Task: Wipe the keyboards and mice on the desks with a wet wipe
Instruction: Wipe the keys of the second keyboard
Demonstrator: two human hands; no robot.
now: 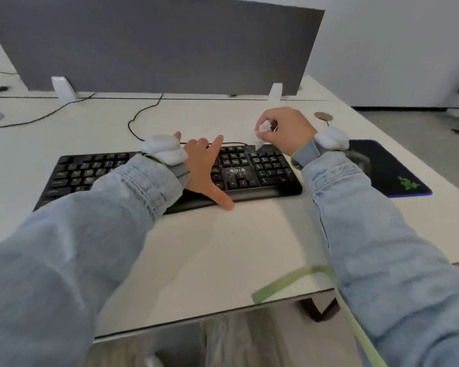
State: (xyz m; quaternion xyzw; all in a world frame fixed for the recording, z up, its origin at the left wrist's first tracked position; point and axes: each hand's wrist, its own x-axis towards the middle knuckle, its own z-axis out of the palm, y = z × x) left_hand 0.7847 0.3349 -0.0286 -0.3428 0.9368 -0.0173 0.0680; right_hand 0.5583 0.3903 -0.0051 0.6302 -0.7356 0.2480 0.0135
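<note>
**Wipe bunched small, keyboard braced near its middle**

The likeliest slip, as I judge it, is poor coverage: the wet wipe [264, 127] is crumpled into a tight wad, so a pass may skim the key tops and miss the gaps. Pressing hard could also push the keyboard [170, 173] toward the cable [141, 115] at upper centre, or smear moisture between keys.

The right hand [284, 131] is curled around the wipe, pinching it just above the keyboard's upper right corner, right of frame centre. The left hand [204, 168] lies spread with fingers straight, holding nothing, pressing the keys at centre frame with its thumb over the front edge. At the right edge lies a dark mouse pad [390, 170]; the mouse itself is hard to make out behind the right wrist.
</note>
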